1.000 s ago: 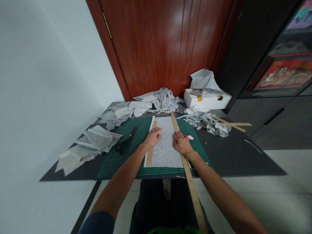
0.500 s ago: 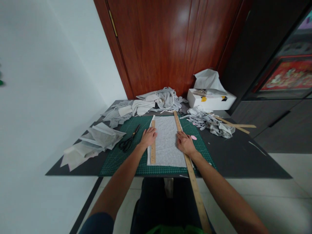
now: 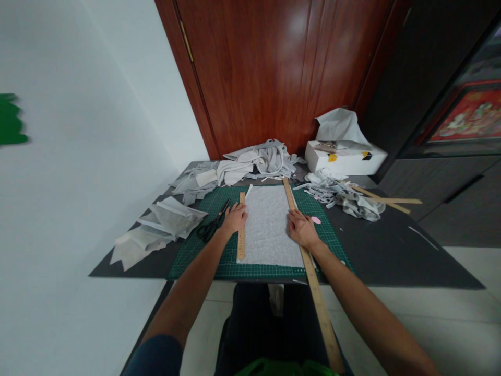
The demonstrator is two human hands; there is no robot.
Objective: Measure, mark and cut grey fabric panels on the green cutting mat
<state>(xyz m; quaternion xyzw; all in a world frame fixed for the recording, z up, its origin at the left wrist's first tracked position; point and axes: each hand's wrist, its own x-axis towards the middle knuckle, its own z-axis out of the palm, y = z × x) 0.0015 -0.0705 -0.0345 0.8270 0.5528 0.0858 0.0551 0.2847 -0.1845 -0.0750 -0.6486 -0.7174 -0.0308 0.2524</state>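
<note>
A light grey quilted cloth (image 3: 270, 230) lies flat on a green cutting mat (image 3: 332, 245). My left hand (image 3: 235, 216) grips a short wooden ruler (image 3: 241, 243) along the cloth's left edge, its fingers over the upper half. On the right side, my right hand (image 3: 303, 228) holds a long wooden ruler (image 3: 319, 297) down, fingers bent together over its inner edge. That ruler runs from the mat's far edge to beyond the table's front edge. Black-handled scissors (image 3: 209, 228) rest on the mat just left of my left hand, partly behind my forearm.
Grey fabric scraps are heaped at the back (image 3: 250, 164), beside folded cloth pieces (image 3: 168, 219) on the left. A white box (image 3: 344, 162) stands back right. Nearby are a scrap pile (image 3: 344, 196) and crossed wooden strips (image 3: 395, 201). A pink piece (image 3: 315, 220) lies by my right hand.
My left hand and the short ruler have shifted left across the cloth, toward its left edge. My right hand and the long ruler stay in place. The view has turned slightly.
</note>
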